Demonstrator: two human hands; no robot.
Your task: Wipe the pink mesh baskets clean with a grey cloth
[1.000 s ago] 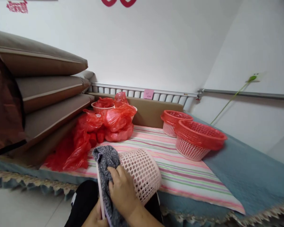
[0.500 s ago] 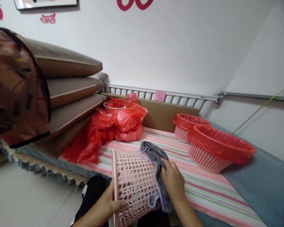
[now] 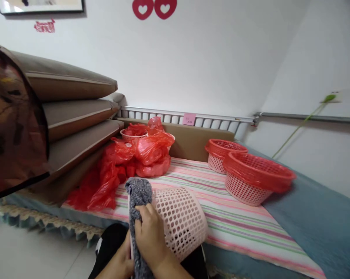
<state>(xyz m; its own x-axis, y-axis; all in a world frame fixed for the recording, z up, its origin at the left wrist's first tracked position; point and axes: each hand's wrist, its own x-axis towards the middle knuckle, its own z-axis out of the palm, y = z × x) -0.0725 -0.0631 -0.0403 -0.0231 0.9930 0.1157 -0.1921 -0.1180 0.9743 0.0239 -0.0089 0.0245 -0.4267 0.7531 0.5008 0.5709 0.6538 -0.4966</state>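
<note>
A pale pink perforated plastic basket lies tipped on its side over my lap, its rim toward the left and its base toward the right. My left hand grips the rim low on the left side, its fingers partly hidden behind the cloth and basket. A grey cloth with a fuzzy surface is draped along the rim. My right hand is closed on that cloth and presses it against the basket near the rim.
Two baskets lined with red plastic bags, a near one and a far one, stand on the striped sheet. Red plastic bags heap at the back left, beside stacked cushions. A radiator runs along the wall.
My right hand has moved the cloth left, from the basket's base end to its rim. The basket has turned a little, and the view has shifted slightly right.
</note>
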